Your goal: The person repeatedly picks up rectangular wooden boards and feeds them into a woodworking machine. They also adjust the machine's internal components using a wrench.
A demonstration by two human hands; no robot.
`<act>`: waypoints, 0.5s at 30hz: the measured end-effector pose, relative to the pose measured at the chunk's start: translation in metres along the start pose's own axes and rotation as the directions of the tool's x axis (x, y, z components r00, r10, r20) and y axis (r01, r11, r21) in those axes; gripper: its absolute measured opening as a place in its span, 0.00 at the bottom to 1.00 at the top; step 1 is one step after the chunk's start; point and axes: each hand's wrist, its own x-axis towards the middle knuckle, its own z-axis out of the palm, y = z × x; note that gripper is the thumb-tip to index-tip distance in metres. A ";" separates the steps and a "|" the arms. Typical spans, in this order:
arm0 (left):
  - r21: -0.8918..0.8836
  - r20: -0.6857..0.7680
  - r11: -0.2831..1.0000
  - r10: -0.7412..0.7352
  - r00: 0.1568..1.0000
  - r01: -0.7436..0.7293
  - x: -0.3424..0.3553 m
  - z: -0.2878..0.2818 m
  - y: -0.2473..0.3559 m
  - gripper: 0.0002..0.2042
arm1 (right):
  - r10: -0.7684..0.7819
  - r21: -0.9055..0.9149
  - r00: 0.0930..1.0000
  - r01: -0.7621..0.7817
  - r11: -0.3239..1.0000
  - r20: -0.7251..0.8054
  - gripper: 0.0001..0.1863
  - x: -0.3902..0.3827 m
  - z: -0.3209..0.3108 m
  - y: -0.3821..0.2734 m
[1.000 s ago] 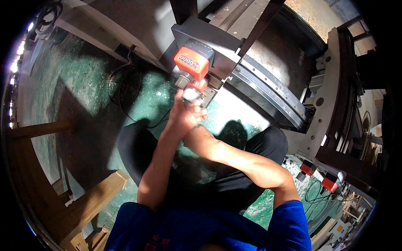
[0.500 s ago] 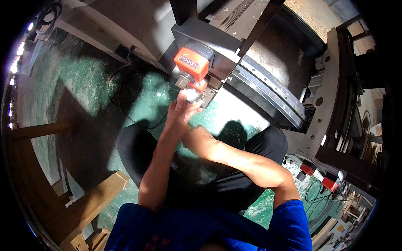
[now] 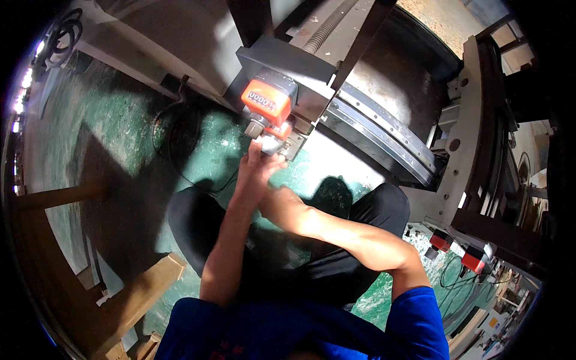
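Observation:
An orange position indicator [image 3: 264, 101] with a small counter window is fixed to the machine's dark end plate, a grey knob [image 3: 254, 128] on its shaft. Lower and partly behind it sits a second orange indicator [image 3: 279, 130] with a silvery knob [image 3: 273, 145]. My left hand [image 3: 257, 171] reaches up to this lower knob, its thumb and fingers closed about it. Close under the left wrist is my right hand [image 3: 283, 207], bent inward with the forearm crossing from the right. Its fingers are hidden behind my left hand and wrist.
Curved steel rails [image 3: 384, 135] run right from the end plate to an upright machine frame [image 3: 456, 144]. A ribbed screw [image 3: 327, 30] lies above. A wooden beam [image 3: 144, 294] stands at lower left, a cable [image 3: 210, 189] on the green floor, more red indicators [image 3: 473, 262] at right.
The view has shifted slightly, so the indicators and end plate appear a little further left and lower. My left hand stays at the lower knob; the right stays beneath it.

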 end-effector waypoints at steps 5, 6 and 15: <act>-0.034 0.011 0.999 -0.016 1.000 0.017 0.004 -0.004 -0.001 0.33 | 0.010 -0.045 0.997 -0.013 0.999 -0.074 0.11 0.002 0.000 0.001; -0.030 -0.001 0.999 -0.024 1.000 0.024 0.004 -0.003 0.001 0.32 | 0.025 -0.073 0.994 -0.033 0.997 -0.102 0.12 0.000 -0.004 0.000; 0.738 0.299 0.486 0.386 0.873 -0.468 0.014 -0.020 -0.030 0.19 | 0.086 0.121 0.993 -0.076 0.990 -0.085 0.08 0.003 0.029 0.013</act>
